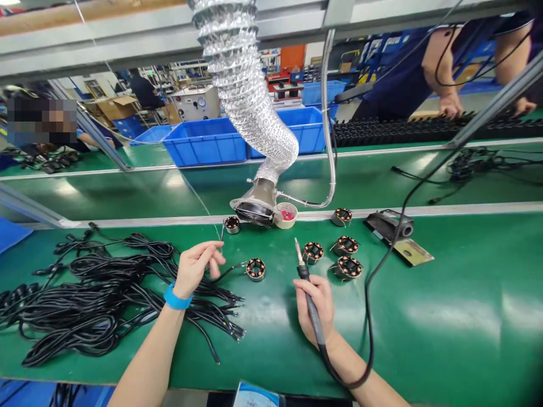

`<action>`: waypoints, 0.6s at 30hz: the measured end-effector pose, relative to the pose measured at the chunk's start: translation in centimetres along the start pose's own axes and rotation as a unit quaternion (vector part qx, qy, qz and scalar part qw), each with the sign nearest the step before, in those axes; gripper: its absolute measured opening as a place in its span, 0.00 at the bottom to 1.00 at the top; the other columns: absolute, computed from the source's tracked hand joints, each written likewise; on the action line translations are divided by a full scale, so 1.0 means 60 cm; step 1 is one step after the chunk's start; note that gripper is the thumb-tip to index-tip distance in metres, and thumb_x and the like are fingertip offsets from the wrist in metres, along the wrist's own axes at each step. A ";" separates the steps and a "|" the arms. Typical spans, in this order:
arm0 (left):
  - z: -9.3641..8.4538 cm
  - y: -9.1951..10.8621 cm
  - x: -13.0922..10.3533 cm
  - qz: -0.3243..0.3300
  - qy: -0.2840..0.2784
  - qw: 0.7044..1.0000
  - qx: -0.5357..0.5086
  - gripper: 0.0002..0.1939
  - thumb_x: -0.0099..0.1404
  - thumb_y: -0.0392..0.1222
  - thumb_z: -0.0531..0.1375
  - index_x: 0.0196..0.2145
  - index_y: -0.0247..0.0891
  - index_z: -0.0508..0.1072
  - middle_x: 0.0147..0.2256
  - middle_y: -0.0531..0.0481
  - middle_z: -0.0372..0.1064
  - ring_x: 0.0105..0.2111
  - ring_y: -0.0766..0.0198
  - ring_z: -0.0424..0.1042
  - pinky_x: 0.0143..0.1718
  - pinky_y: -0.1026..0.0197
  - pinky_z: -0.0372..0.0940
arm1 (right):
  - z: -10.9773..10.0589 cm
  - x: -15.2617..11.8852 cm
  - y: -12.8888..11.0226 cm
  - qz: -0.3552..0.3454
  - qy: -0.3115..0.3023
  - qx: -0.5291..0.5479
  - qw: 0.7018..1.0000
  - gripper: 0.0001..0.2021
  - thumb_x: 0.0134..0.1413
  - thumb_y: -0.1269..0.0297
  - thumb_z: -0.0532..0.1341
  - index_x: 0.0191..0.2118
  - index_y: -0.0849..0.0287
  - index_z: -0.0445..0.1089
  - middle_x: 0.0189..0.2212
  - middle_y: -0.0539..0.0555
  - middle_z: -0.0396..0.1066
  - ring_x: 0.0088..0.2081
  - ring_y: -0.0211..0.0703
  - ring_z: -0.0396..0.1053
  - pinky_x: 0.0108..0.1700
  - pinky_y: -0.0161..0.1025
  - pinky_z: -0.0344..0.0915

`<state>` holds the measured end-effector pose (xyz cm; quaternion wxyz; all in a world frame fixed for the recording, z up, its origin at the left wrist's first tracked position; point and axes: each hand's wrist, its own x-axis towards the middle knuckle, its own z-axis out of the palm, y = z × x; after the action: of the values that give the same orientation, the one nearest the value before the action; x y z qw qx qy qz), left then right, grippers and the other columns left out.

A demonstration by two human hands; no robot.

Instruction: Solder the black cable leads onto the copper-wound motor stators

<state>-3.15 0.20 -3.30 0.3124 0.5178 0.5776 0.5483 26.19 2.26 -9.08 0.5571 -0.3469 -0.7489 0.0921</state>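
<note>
A blue band circles the wrist of my left hand (199,265), whose thumb and fingers are pinched on a thin solder wire (199,199) that comes down from above. A short dark tip stands up at those fingertips. My right hand (316,308) grips a soldering iron (311,308), its metal tip pointing up and away from me. Between the hands lies a ring-shaped motor stator (255,269) with copper windings, and a black cable end reaches its left side. Just right of the iron's tip sits another stator (313,252).
Bundled black cables (85,299) cover the left of the green bench. A fume hose (254,96) hangs over a round tub (287,216). More stators (348,267) and a soldering iron stand (392,226) lie to the right. Co-workers are across the bench, beside blue bins (206,144).
</note>
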 end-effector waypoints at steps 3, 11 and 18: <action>0.005 -0.006 -0.004 0.009 -0.036 0.992 0.119 0.16 0.69 0.48 0.56 0.43 0.38 0.79 0.18 0.54 0.69 0.17 0.68 0.65 0.24 0.65 0.63 | 0.016 0.006 -0.014 -0.014 -0.044 0.012 0.999 0.17 0.57 0.78 0.57 0.50 0.53 0.68 0.39 0.55 0.62 0.37 0.41 0.68 0.37 0.39 0.71; 0.025 -0.005 0.007 0.000 -0.182 0.971 0.156 0.15 0.64 0.50 0.60 0.30 0.35 0.77 0.29 0.49 0.71 0.26 0.66 0.63 0.27 0.64 0.57 | 0.086 0.052 -0.049 -0.019 -0.099 0.057 0.993 0.17 0.59 0.75 0.58 0.52 0.53 0.67 0.42 0.55 0.64 0.39 0.39 0.70 0.41 0.37 0.70; 0.031 -0.015 0.006 -0.087 -0.229 0.969 0.038 0.13 0.62 0.47 0.60 0.29 0.33 0.71 0.26 0.53 0.66 0.26 0.68 0.61 0.30 0.65 0.57 | 0.135 0.076 -0.066 0.003 -0.127 0.116 0.985 0.20 0.59 0.73 0.59 0.55 0.51 0.65 0.46 0.56 0.61 0.41 0.39 0.70 0.45 0.38 0.71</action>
<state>-1.76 1.24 -4.44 0.4627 0.5891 0.5540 0.3634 16.64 4.20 -6.42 0.4938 -0.2680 -0.7965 0.2235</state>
